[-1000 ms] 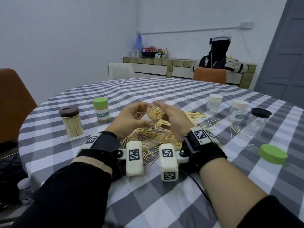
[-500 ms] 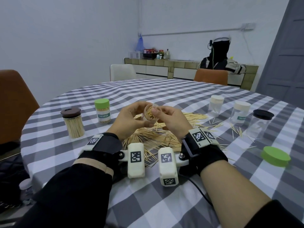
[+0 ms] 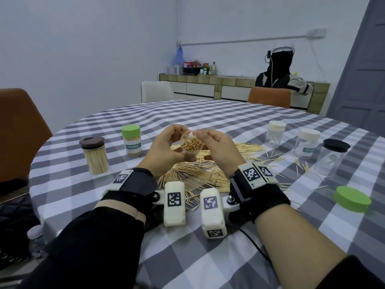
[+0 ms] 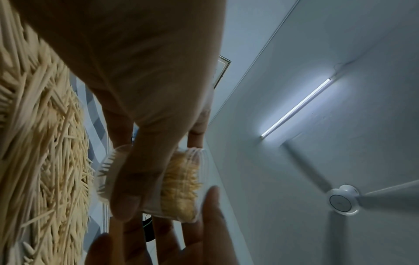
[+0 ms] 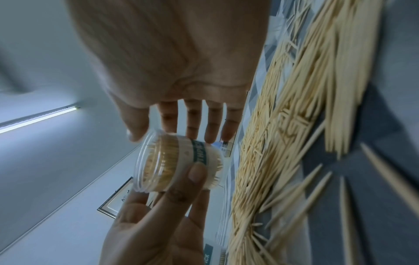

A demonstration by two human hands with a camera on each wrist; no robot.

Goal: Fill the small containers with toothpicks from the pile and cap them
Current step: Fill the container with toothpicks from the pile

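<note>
Above the pile (image 3: 193, 174) near the table's (image 3: 208, 257) front edge, the left hand (image 3: 164, 151) grips an uncapped small container (image 3: 191, 146), thumb and fingers curled round its clear wall, mouth tipped toward the person, probably so the toothpicks inside can be checked. The right hand (image 3: 218, 151) has fingers spread beside it, thumb at the rim, seemingly steadying it. A loose green cap (image 3: 353, 199) waits by the right edge.
</note>
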